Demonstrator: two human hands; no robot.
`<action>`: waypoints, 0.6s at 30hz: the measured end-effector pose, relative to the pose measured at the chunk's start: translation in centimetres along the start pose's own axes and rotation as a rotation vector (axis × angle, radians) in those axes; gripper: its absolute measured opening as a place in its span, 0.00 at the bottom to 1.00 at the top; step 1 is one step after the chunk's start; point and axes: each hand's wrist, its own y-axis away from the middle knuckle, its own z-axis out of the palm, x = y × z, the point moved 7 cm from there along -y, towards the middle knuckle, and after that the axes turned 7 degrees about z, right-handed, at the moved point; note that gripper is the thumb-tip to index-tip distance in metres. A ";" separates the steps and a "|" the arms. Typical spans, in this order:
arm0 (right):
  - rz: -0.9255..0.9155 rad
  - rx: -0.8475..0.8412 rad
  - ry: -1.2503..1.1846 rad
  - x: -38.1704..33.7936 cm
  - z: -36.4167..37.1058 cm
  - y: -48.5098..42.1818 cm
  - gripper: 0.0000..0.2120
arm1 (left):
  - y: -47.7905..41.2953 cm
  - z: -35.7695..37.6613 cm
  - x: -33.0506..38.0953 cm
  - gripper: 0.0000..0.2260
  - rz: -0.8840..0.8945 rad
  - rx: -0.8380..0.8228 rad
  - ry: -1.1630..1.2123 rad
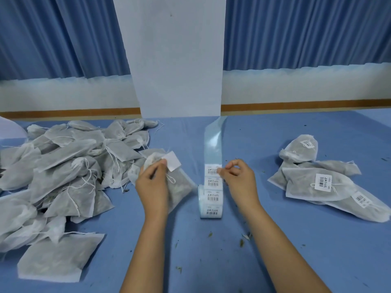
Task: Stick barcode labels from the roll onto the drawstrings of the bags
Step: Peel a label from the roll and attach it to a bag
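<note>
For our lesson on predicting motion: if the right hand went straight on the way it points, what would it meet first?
Probably the top barcode label on the strip, just left of the right hand; whether its fingertips touch it is unclear.

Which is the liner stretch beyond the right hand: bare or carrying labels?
Bare. The liner past the right hand is glossy and blank; printed labels show only nearer the roll.

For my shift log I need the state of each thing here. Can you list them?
left hand: grips held bag and loose label
held bag: in left hand, loose label at its neck
right hand: pinches top label on strip
label roll: partly unrolled, bare backing beyond
left pile: bags unlabelled
right pile: bags labelled
</note>
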 end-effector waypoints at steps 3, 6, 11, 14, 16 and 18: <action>0.121 0.043 -0.102 1.4 -0.6 -0.8 0.09 | 0.3 -0.9 -0.1 0.05 -0.132 0.037 0.080; 0.197 -0.031 -0.083 2.7 -0.2 -0.8 0.09 | 1.4 -0.9 0.4 0.11 -0.184 -0.036 0.104; 0.082 -0.141 0.358 1.9 -0.5 -0.1 0.13 | 3.3 -0.8 1.3 0.09 -0.236 -0.202 0.113; -0.077 -0.055 0.558 0.3 -1.5 1.6 0.17 | 5.2 0.0 1.5 0.09 -0.217 -0.358 0.057; -0.205 -0.087 0.435 -1.5 -1.5 3.6 0.07 | 6.3 0.7 1.8 0.08 -0.160 -0.459 -0.003; -0.238 -0.199 0.213 -2.8 -0.7 5.7 0.04 | 7.0 1.3 1.8 0.07 -0.134 -0.541 -0.050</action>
